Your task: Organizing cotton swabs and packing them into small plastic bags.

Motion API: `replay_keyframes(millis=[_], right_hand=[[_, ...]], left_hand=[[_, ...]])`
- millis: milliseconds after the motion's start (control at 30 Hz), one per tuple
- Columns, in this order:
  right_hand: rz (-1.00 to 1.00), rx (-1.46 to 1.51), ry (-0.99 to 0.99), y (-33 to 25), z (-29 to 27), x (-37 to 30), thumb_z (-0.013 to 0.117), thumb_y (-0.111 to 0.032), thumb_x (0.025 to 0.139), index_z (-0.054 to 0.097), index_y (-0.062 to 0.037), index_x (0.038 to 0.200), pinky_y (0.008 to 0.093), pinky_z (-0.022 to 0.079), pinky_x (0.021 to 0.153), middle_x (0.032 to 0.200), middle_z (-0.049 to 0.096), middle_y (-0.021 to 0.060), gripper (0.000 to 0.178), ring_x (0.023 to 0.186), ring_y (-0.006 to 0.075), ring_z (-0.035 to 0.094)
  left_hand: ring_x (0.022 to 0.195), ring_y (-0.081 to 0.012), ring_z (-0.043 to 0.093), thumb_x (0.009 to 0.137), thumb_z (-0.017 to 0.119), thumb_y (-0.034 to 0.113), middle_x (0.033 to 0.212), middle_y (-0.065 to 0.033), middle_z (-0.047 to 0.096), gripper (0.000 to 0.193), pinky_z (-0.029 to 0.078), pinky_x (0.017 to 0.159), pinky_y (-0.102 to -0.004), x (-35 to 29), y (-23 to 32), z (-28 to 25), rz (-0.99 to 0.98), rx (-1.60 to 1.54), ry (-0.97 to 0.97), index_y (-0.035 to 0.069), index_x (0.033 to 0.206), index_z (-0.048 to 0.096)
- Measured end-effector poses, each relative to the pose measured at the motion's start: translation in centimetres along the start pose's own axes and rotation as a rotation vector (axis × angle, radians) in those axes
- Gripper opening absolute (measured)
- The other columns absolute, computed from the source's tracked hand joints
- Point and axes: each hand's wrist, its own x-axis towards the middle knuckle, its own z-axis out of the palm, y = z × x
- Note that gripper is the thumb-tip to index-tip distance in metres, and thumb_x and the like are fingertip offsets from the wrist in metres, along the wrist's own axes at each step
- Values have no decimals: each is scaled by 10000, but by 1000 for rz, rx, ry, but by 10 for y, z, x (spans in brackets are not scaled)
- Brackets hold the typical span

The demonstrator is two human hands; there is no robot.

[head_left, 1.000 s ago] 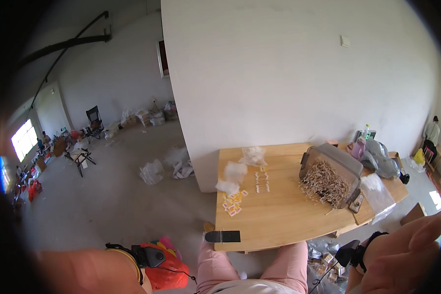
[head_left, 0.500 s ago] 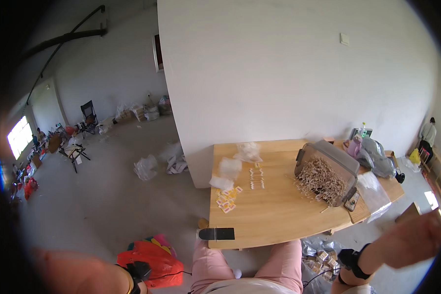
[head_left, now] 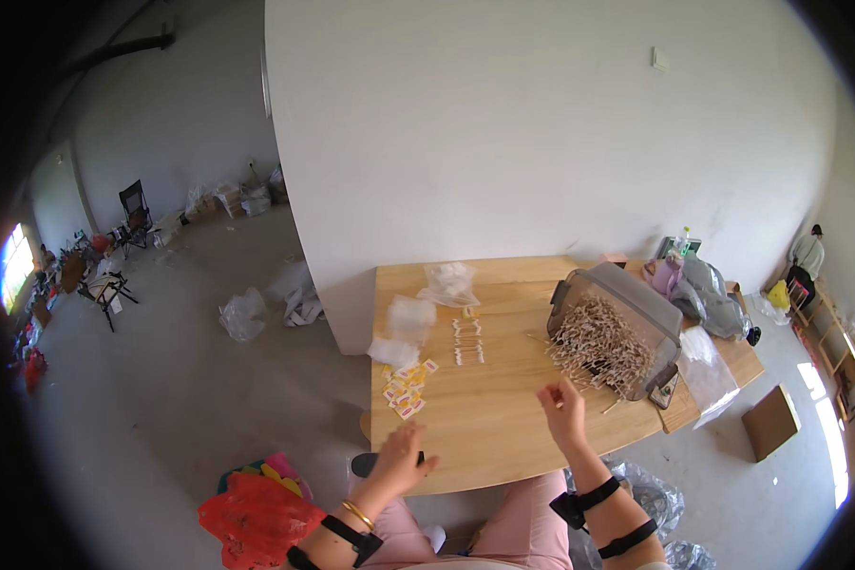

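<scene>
My left hand [head_left: 401,463] is over the near left table edge, thumb apart from the loosely bent fingers, holding nothing visible. Past its fingertips lies a pile of yellow-and-white cards [head_left: 408,388]. My right hand [head_left: 564,414] hovers above the table's front part with curled fingers; whether anything is inside is hidden. Just beyond it, a grey translucent tub [head_left: 663,350] lies tipped on its side, its opening full of thin sticks with pale tips, apparently cotton swabs [head_left: 598,344]. More swabs [head_left: 468,344] are laid out in a column mid-table, a small yellow piece [head_left: 467,313] at its top.
Clear plastic bags [head_left: 410,319] and another bag [head_left: 449,282] lie on the wooden table [head_left: 503,432]. Grey bags [head_left: 708,285] and a phone-like object [head_left: 665,388] are at the right. A red bag [head_left: 256,521] and a cardboard box [head_left: 770,424] stand on the floor. A person [head_left: 807,256] is far right.
Both hands have come inward from the picture's lower left and right sides to the table's front. The view has shifted, and the dark flat piece at the table corner is now mostly behind my left hand.
</scene>
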Motion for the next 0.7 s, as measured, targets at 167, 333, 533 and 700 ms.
replay_keyframes(millis=[167,333,533,700], right_hand=[[71,-53,-210,52,43,7,691,-176,919,675,-3,901,320,511,659,773,652,112,175,708,201,636],[105,-55,-341,82,88,35,686,-152,919,698,-9,968,330,537,739,891,683,118,151,814,218,673],[86,-128,-473,91,152,65,695,-138,887,707,-39,963,352,534,727,884,690,108,126,798,228,665],[189,-157,-571,85,210,72,707,-141,846,714,-71,948,370,531,715,880,689,104,124,787,254,664]], left_hand=[[1276,-411,491,886,703,376,1383,-234,503,614,410,1052,-512,9,-6,86,-27,-47,-174,26,1344,494],[1318,-332,469,924,642,340,1409,-149,497,497,334,1127,-505,36,-6,113,-18,-145,-139,58,1321,541],[1360,-296,433,913,627,267,1420,-113,495,449,304,1157,-515,32,-16,126,26,64,-96,77,1314,556],[1347,-298,447,878,648,238,1417,-95,510,449,337,1129,-501,34,-16,126,3,4,-71,90,1295,572]])
